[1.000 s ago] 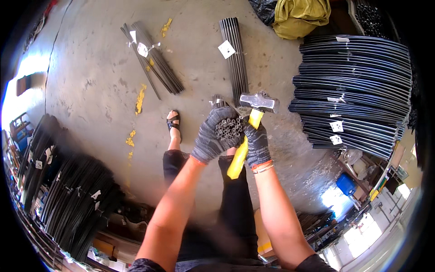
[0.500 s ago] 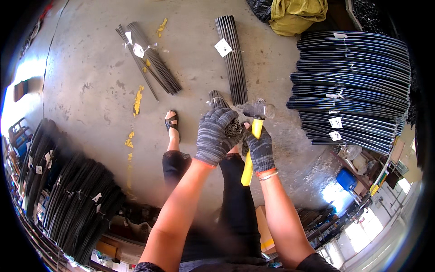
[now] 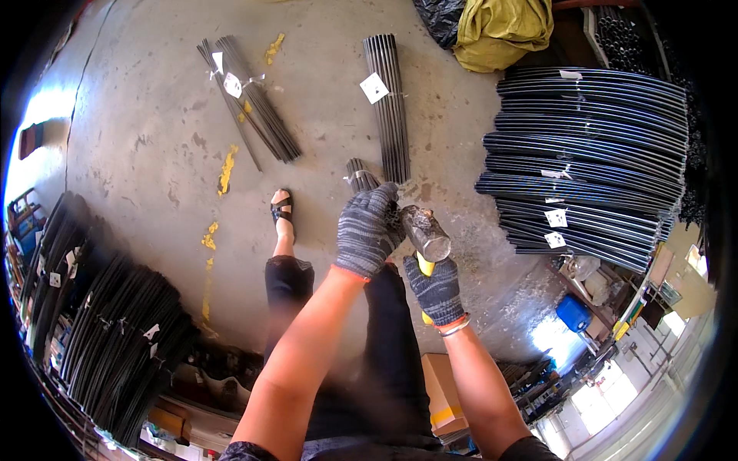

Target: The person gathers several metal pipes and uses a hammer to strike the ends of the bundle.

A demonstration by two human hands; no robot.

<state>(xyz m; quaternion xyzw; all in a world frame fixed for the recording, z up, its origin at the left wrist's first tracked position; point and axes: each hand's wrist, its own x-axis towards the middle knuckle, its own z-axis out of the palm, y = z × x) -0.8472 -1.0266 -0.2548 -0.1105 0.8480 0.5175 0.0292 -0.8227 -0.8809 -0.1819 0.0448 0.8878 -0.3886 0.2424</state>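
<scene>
- The racks of dark rods [image 3: 100,338] at far left are stored clear of the open floor.
- The left hand [image 3: 367,230], gloved, has its fingers curled tight round the upright rod bundle [image 3: 361,178], apparently to steady its top end.
- The right hand [image 3: 435,288] has its fingers wrapped round the yellow handle of the hammer [image 3: 425,233], head raised just beside the bundle's top.
- Long stacked rods [image 3: 592,154] lie at right.

The grey knitted left glove [image 3: 367,229] covers the upright dark rod bundle's [image 3: 360,177] lower part; the steel-headed hammer's yellow handle [image 3: 423,265] disappears inside the right grip [image 3: 436,288].
</scene>
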